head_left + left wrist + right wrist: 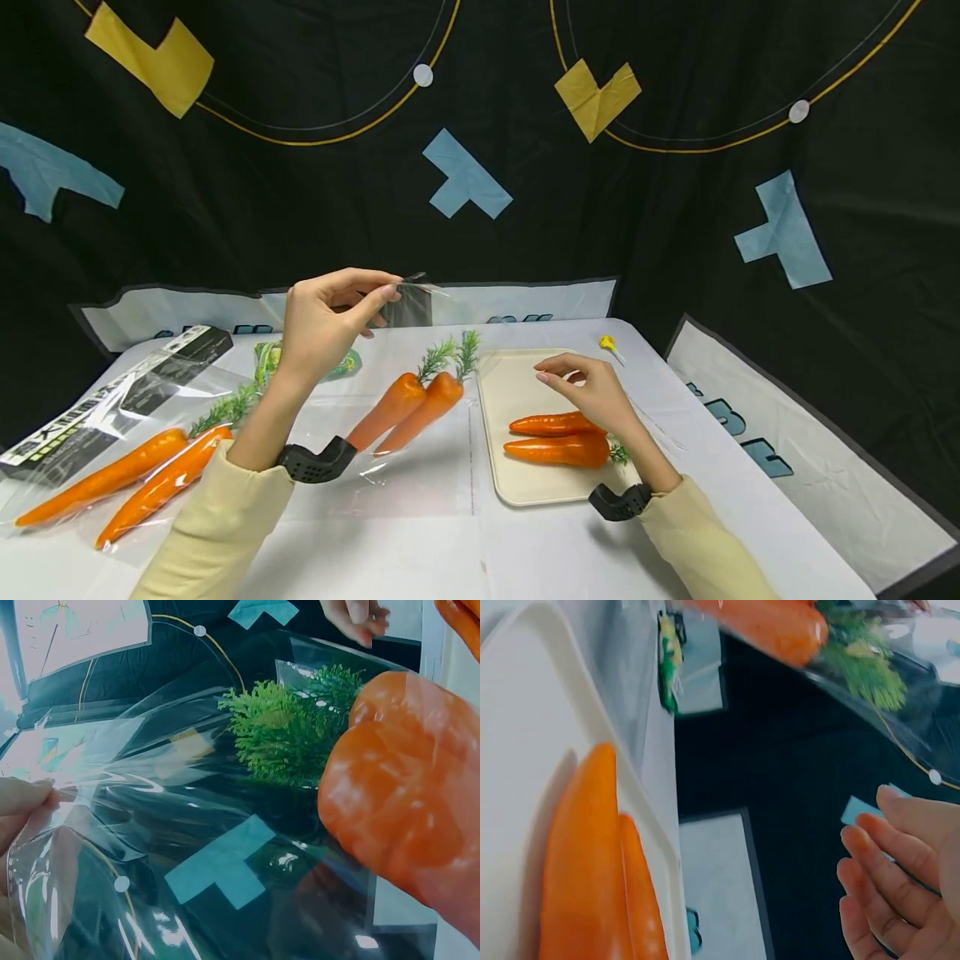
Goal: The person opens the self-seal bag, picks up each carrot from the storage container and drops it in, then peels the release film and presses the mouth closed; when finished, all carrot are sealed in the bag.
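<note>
My raised left hand (326,317) pinches the gathered top of a clear plastic bag (142,769). Inside the bag hang two orange carrots (427,410) with feathery green tops, tilted with the tops toward the upper right. My right hand (588,390) hovers over the cream tray (506,375), its fingers relaxed and nothing between them. On that tray, below the hand, lie two more carrots (555,451), side by side, tips to the left; the right forearm partly covers their green tops.
At the left, another clear bag holding two carrots (161,483) lies beside a black-and-white box (120,392). Behind the left hand is a green package (347,365). A small yellow item (608,342) lies beyond the tray's right corner, and thin pale strands (660,429) are right of the tray.
</note>
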The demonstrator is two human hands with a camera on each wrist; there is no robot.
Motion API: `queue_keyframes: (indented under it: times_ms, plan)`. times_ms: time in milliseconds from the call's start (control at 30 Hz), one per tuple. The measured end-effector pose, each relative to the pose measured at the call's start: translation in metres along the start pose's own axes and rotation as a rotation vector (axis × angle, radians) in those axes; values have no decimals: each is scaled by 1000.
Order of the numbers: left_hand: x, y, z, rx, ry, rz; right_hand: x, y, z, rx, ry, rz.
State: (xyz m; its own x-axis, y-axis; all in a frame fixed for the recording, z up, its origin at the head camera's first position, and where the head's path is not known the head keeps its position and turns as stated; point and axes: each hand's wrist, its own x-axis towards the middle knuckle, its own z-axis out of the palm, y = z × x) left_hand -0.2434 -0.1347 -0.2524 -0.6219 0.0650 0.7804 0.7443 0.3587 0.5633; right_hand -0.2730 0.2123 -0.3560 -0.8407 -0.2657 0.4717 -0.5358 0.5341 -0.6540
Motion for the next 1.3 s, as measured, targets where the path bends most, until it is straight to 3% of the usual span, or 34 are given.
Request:
queue_keyframes:
  times_ms: [233, 367, 467, 667, 933, 1133, 1300]
  plan:
    - [1, -1, 10, -27, 9, 4, 11, -18, 24, 161, -56, 46]
    - [1, 2, 14, -32, 7, -12, 12, -44, 26, 227, -65, 36]
    - [1, 3, 16, -38, -4, -15, 12, -59, 26, 257, -55, 3]
    - [-1, 3, 17, -57, -14, 1, 12, -61, 33, 309, 12, -37]
    - [-10, -2, 4, -88, 17, -42, 13, -66, 27, 370, 108, -10]
    - [-21, -13, -8, -75, 49, -72, 16, -77, 18, 402, 179, -76]
    - [-27, -22, -16, -168, 43, -63, 18, -86, 15, 359, 203, -147]
